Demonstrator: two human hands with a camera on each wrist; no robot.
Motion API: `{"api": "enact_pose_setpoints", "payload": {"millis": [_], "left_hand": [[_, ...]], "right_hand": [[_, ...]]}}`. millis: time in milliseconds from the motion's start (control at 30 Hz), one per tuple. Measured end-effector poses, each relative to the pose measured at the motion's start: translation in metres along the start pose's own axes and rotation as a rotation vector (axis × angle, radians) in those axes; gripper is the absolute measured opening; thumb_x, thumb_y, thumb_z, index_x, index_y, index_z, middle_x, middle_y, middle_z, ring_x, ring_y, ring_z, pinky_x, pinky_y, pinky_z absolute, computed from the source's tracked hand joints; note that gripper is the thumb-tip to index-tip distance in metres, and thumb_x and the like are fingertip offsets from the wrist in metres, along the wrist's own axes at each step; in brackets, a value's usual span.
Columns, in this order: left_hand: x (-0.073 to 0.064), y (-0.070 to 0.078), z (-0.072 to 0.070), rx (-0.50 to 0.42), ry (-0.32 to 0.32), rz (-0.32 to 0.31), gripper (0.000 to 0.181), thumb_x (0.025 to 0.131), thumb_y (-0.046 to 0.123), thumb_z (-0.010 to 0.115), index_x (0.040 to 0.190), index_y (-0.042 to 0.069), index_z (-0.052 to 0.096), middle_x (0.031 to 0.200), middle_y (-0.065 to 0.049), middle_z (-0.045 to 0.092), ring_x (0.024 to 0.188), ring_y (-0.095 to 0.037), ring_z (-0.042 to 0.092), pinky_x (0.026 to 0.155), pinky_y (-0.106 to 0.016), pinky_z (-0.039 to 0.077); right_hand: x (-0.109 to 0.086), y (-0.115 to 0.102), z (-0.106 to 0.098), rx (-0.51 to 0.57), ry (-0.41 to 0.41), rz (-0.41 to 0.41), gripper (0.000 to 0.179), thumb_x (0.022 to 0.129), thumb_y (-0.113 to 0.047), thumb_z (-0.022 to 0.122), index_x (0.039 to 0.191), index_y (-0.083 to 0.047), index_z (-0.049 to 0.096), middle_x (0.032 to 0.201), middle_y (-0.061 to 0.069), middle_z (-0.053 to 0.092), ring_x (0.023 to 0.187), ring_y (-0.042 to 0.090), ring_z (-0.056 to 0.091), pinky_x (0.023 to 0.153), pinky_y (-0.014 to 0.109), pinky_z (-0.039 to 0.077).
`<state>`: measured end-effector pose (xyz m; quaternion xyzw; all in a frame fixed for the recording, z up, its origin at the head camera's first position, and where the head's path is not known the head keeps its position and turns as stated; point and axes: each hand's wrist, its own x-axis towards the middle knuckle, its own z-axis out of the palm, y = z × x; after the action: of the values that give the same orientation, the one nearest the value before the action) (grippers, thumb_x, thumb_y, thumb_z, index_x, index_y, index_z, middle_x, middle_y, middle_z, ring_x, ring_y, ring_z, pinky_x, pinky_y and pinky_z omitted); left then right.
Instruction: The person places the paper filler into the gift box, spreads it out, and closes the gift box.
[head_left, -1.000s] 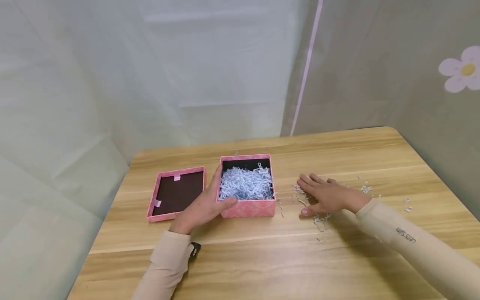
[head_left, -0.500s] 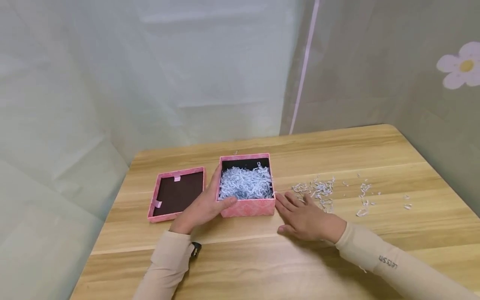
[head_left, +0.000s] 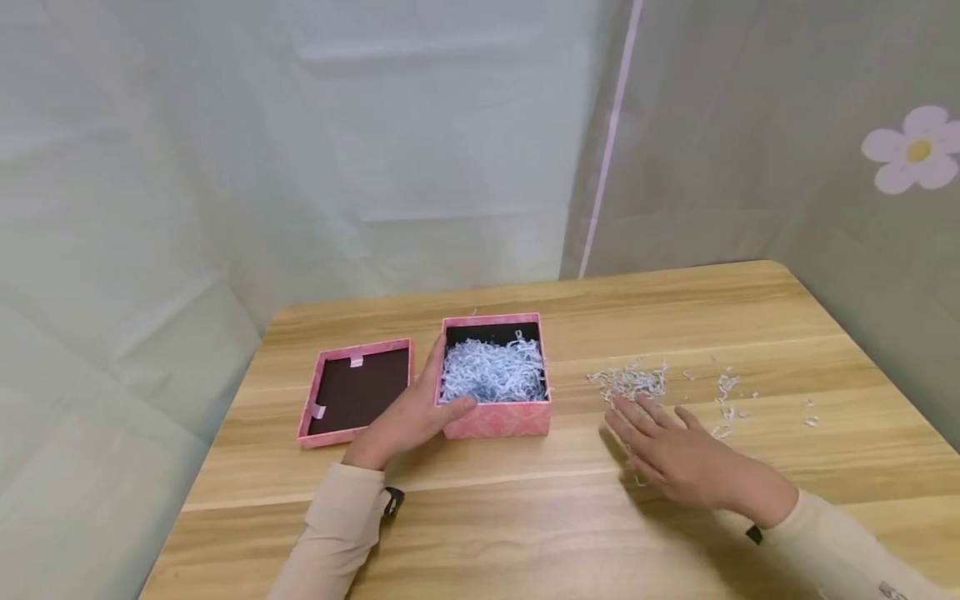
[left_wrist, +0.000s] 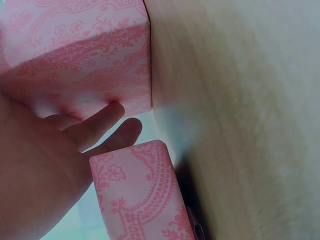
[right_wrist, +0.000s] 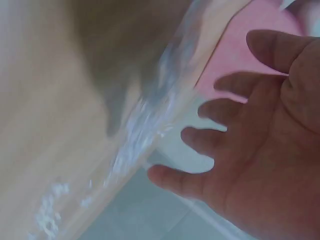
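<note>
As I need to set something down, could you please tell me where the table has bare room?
The table is bare in front of the pink box and behind the scattered shreds, toward the far right corner. It is crowded where the lid, left hand and box sit close together, and around the right hand.

Is a wood-grain table (head_left: 510,525); carries an open pink box (head_left: 497,421), an upturned lid (head_left: 363,390) to its left, pale shreds (head_left: 633,382) scattered to its right.
</note>
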<state>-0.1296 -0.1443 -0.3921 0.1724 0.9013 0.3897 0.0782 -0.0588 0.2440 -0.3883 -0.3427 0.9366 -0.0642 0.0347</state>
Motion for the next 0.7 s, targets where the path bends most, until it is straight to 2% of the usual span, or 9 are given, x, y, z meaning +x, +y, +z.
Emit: {"api": "enact_pose_setpoints", "payload": {"millis": [67, 133, 233, 333, 500, 633, 700], "left_hand": [[-0.001, 0.0, -0.001, 0.003, 0.004, -0.002, 0.112, 0.089, 0.064, 0.065, 0.162, 0.03, -0.013, 0.169, -0.004, 0.0, 0.151, -0.035, 0.015, 0.113, -0.063, 0.023], [-0.002, 0.0, -0.002, 0.005, 0.008, 0.001, 0.112, 0.089, 0.063, 0.065, 0.162, 0.029, -0.013, 0.169, -0.006, 0.0, 0.15, -0.037, 0.015, 0.112, -0.064, 0.023], [-0.001, 0.0, -0.002, 0.002, 0.013, 0.006, 0.111, 0.09, 0.062, 0.066, 0.162, 0.029, -0.013, 0.169, -0.004, 0.0, 0.151, -0.035, 0.014, 0.113, -0.063, 0.021], [0.0, 0.0, -0.001, -0.006, 0.006, 0.014, 0.111, 0.091, 0.061, 0.065, 0.162, 0.029, -0.013, 0.169, -0.003, -0.002, 0.151, -0.034, 0.011, 0.114, -0.063, 0.02], [-0.001, -0.003, 0.003, -0.006, -0.003, 0.007, 0.111, 0.09, 0.061, 0.066, 0.161, 0.03, -0.014, 0.169, 0.0, -0.003, 0.152, -0.033, 0.011, 0.114, -0.062, 0.019], [-0.001, -0.004, 0.004, 0.003, 0.004, 0.008, 0.111, 0.09, 0.062, 0.066, 0.161, 0.031, -0.014, 0.169, -0.002, -0.002, 0.151, -0.035, 0.014, 0.113, -0.064, 0.022], [-0.001, -0.004, 0.004, 0.003, 0.009, 0.005, 0.111, 0.09, 0.062, 0.066, 0.161, 0.032, -0.013, 0.169, -0.003, -0.002, 0.15, -0.037, 0.015, 0.112, -0.065, 0.022]], "right_hand": [[-0.013, -0.008, 0.001, 0.0, -0.02, -0.065, 0.057, 0.105, -0.036, 0.054, 0.156, -0.013, 0.042, 0.16, 0.019, 0.032, 0.144, 0.047, 0.028, 0.097, 0.076, 0.033], [-0.026, -0.012, 0.004, 0.012, -0.049, -0.097, 0.059, 0.104, -0.045, 0.053, 0.155, -0.019, 0.044, 0.16, 0.019, 0.032, 0.143, 0.049, 0.027, 0.097, 0.076, 0.033], [-0.04, -0.008, 0.008, 0.044, -0.099, -0.063, 0.062, 0.1, -0.054, 0.055, 0.155, -0.028, 0.045, 0.161, 0.019, 0.03, 0.144, 0.051, 0.024, 0.097, 0.079, 0.029], [-0.049, 0.003, 0.011, 0.098, -0.118, 0.02, 0.065, 0.096, -0.052, 0.062, 0.155, -0.03, 0.045, 0.162, 0.022, 0.026, 0.144, 0.053, 0.021, 0.097, 0.081, 0.025], [-0.054, 0.02, 0.013, 0.126, -0.014, 0.115, 0.072, 0.095, -0.042, 0.069, 0.158, -0.03, 0.038, 0.162, 0.025, 0.02, 0.145, 0.052, 0.018, 0.098, 0.08, 0.026], [-0.058, 0.037, 0.002, 0.211, 0.066, 0.196, 0.077, 0.097, -0.038, 0.068, 0.162, -0.028, 0.028, 0.165, 0.024, 0.008, 0.149, 0.048, 0.007, 0.099, 0.081, 0.02], [-0.063, 0.05, -0.006, 0.243, 0.079, 0.258, 0.079, 0.099, -0.035, 0.066, 0.163, -0.025, 0.023, 0.165, 0.026, 0.003, 0.148, 0.051, 0.004, 0.098, 0.083, 0.016]]}}
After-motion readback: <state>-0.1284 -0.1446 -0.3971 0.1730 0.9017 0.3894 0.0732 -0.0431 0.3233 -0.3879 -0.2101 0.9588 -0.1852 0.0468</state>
